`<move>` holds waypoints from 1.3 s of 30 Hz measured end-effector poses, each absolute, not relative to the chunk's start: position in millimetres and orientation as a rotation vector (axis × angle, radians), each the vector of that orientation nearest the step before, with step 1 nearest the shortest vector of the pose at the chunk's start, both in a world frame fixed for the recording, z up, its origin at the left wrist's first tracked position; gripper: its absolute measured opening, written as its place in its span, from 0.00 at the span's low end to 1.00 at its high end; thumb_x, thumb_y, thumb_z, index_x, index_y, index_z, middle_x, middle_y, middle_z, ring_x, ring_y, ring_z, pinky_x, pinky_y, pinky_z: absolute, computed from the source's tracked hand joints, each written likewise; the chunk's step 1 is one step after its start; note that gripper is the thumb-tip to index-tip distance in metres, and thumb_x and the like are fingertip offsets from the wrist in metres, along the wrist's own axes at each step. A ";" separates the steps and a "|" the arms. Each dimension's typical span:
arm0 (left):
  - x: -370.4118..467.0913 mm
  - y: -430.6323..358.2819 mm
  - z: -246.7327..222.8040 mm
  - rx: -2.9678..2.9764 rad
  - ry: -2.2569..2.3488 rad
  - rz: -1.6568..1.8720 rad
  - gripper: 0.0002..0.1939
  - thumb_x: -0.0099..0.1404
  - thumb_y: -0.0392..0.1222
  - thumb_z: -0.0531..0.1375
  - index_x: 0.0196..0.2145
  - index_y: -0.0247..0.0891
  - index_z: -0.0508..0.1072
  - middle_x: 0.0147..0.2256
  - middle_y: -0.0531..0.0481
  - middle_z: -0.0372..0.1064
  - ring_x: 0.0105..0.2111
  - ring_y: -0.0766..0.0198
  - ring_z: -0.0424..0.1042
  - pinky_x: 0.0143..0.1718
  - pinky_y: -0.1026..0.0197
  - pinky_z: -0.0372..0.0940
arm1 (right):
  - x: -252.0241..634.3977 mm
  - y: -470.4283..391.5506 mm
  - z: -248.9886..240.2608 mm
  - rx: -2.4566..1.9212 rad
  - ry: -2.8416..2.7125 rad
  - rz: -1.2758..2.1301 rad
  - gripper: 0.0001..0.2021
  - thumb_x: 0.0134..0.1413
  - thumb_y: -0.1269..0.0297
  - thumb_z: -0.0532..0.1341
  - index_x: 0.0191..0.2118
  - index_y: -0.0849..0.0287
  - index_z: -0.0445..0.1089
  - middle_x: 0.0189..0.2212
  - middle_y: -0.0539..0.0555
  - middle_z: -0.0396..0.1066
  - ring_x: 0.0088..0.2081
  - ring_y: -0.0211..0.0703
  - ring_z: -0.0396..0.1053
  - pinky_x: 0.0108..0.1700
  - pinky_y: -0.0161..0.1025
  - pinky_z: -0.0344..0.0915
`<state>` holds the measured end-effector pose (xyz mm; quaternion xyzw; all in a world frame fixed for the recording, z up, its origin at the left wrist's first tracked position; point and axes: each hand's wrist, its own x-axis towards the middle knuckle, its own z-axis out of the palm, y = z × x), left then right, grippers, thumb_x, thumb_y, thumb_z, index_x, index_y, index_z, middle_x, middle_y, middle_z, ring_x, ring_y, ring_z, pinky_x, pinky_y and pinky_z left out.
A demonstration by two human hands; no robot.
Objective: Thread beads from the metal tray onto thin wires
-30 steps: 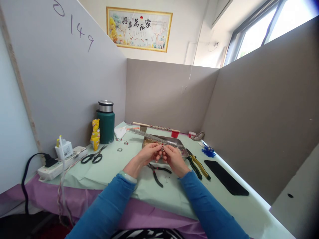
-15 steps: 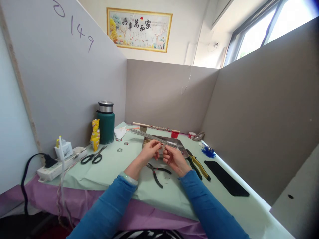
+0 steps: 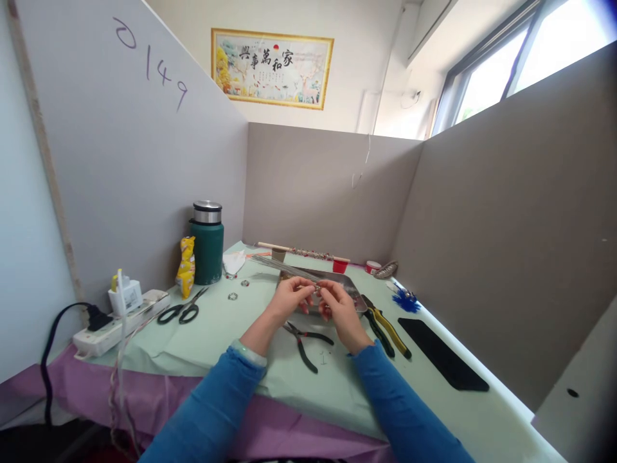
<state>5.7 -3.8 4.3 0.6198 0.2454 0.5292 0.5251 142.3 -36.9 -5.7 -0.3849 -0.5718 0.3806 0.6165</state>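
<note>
My left hand (image 3: 292,298) and my right hand (image 3: 340,306) meet over the near edge of a metal tray (image 3: 360,301). Between their fingertips they pinch a small beaded piece (image 3: 317,290) with red and silvery bits, mostly covered by the fingers. A bundle of thin metal wires (image 3: 276,262) lies slanting across the tray behind them. Below the hands, small dark-handled pliers (image 3: 304,344) rest with their handles spread. Larger yellow-and-green pliers (image 3: 389,329) lie just right of my right hand.
Scissors (image 3: 180,310), a green flask (image 3: 208,252), a yellow packet (image 3: 186,267) and a power strip (image 3: 123,329) are on the left. Two small beaded rings (image 3: 232,296) lie nearby. A beaded stick (image 3: 308,253) spans cups at the back. A black slab (image 3: 441,352) sits right.
My fingertips have drawn closer together around the beaded piece, covering more of it. The whole view has shifted slightly, with the surroundings sitting lower in the picture.
</note>
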 end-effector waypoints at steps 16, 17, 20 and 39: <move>-7.5 -3.9 8.6 1.129 0.353 1.169 0.10 0.55 0.41 0.63 0.32 0.30 0.71 0.28 0.47 0.68 0.27 0.68 0.68 0.25 0.67 0.64 | 143.4 -53.1 -4.1 -1.092 -1.770 0.439 0.13 0.53 0.52 0.56 0.29 0.57 0.67 0.23 0.50 0.67 0.23 0.38 0.61 0.27 0.36 0.56; -8.3 -3.2 8.4 1.095 0.336 1.177 0.10 0.56 0.40 0.63 0.32 0.30 0.71 0.30 0.46 0.69 0.28 0.68 0.69 0.27 0.66 0.65 | 143.7 -59.7 -4.9 -1.139 -1.919 0.319 0.14 0.53 0.52 0.56 0.27 0.57 0.68 0.23 0.51 0.67 0.26 0.40 0.62 0.29 0.36 0.56; -9.1 -0.1 6.6 1.015 0.321 1.188 0.08 0.57 0.39 0.62 0.31 0.30 0.70 0.31 0.45 0.70 0.32 0.65 0.71 0.30 0.66 0.67 | 142.3 -81.3 -10.2 -1.258 -2.275 0.054 0.17 0.49 0.48 0.58 0.34 0.58 0.71 0.31 0.55 0.68 0.36 0.47 0.63 0.37 0.39 0.56; -15.6 3.9 9.3 0.737 0.192 1.045 0.02 0.59 0.32 0.56 0.31 0.31 0.67 0.23 0.53 0.59 0.16 0.78 0.55 0.15 0.74 0.54 | 155.7 -60.3 11.4 -1.087 -1.654 0.640 0.12 0.53 0.56 0.56 0.36 0.57 0.69 0.30 0.52 0.64 0.28 0.41 0.62 0.30 0.38 0.61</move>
